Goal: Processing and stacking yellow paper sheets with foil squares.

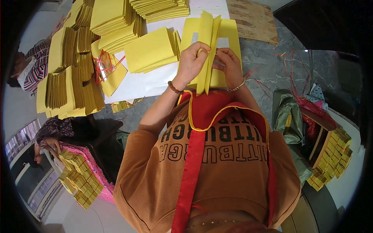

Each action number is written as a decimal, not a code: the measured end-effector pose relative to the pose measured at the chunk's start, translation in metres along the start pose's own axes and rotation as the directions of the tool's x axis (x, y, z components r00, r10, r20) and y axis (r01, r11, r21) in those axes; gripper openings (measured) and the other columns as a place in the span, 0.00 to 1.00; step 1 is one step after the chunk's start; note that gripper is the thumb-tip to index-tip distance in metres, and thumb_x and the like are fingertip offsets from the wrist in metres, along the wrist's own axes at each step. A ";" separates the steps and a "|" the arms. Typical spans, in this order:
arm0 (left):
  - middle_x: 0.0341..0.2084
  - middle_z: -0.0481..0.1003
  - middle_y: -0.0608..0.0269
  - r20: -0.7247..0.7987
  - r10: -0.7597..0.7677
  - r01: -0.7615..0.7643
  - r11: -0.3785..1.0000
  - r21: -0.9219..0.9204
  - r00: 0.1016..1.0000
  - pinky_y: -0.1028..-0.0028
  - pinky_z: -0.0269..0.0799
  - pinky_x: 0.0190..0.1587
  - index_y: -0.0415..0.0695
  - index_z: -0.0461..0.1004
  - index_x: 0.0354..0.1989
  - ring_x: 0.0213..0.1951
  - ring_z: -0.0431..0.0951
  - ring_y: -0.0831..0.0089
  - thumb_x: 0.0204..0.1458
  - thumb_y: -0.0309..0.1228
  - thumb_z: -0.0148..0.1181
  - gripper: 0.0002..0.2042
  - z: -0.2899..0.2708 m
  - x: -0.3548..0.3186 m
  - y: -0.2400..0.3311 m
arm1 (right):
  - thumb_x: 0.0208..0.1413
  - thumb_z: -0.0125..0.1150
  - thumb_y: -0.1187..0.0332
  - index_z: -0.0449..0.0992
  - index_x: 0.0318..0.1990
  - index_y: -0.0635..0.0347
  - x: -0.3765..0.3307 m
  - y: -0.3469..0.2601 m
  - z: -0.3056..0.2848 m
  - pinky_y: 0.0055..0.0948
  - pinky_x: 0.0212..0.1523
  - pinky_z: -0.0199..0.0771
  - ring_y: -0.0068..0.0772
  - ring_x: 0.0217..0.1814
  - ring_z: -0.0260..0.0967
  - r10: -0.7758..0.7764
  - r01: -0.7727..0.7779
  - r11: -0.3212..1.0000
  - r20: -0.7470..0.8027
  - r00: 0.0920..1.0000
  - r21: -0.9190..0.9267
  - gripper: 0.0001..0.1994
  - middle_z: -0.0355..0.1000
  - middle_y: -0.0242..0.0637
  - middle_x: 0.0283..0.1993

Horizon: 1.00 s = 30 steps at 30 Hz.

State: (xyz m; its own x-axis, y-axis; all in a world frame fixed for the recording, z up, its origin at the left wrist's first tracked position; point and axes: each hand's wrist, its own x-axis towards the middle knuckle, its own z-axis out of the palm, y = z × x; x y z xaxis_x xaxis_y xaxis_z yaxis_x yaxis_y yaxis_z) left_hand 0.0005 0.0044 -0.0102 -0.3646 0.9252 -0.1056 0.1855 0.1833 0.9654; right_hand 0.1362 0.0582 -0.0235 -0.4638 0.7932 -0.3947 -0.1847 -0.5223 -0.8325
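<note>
My left hand [193,62], with a brown bead bracelet at the wrist, is closed on a folded sheet of yellow paper [206,79] that stands on edge in front of my chest. Its layers fan slightly apart at the top. My right hand [230,66], wearing a thin bangle, has its fingers curled against the right side of that paper; the fingertips are partly hidden. Beneath both hands lie flat yellow sheets [232,31] with a silvery patch [223,42]. To the left, a small stack of folded yellow paper [150,52] rests on the white tabletop [143,87].
Tall stacks of folded yellow paper [58,91] crowd the table's left side, near red strings [104,66]. A wooden board [254,19] adjoins the far right. Bundled yellow paper [334,155] sits at right by a green sack [287,112]. Other people [39,68] are at left.
</note>
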 end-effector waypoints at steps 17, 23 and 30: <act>0.29 0.76 0.60 0.006 0.233 -0.232 0.963 0.139 0.972 0.78 0.69 0.37 0.37 0.73 0.39 0.34 0.74 0.78 0.44 0.33 0.63 0.16 0.003 0.001 0.002 | 0.53 0.56 0.68 0.72 0.36 0.57 0.002 0.005 -0.005 0.18 0.34 0.67 0.15 0.32 0.66 -0.011 0.010 1.000 0.065 0.998 0.011 0.05 0.70 0.24 0.32; 0.33 0.75 0.58 0.039 0.272 -0.274 0.950 0.152 0.962 0.78 0.68 0.39 0.37 0.72 0.43 0.36 0.74 0.76 0.46 0.31 0.60 0.16 0.001 0.001 -0.005 | 0.55 0.54 0.68 0.71 0.37 0.56 0.008 0.013 -0.011 0.20 0.37 0.67 0.16 0.34 0.66 0.018 -0.035 0.992 0.132 0.991 0.123 0.05 0.69 0.25 0.33; 0.35 0.73 0.50 0.119 -0.035 0.018 0.990 0.142 0.992 0.73 0.68 0.39 0.39 0.65 0.48 0.35 0.74 0.64 0.47 0.27 0.54 0.18 -0.001 -0.003 0.014 | 0.54 0.53 0.66 0.69 0.35 0.55 0.011 0.017 -0.016 0.19 0.34 0.66 0.15 0.31 0.64 0.046 -0.064 0.969 0.083 0.995 0.239 0.04 0.67 0.23 0.30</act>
State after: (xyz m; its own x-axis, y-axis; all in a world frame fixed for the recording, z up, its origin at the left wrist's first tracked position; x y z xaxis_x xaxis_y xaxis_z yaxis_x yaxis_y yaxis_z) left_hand 0.0036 0.0045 0.0042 -0.2601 0.9511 -0.1668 0.3069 0.2453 0.9196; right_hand 0.1419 0.0631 -0.0484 -0.5421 0.7397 -0.3986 -0.3558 -0.6318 -0.6886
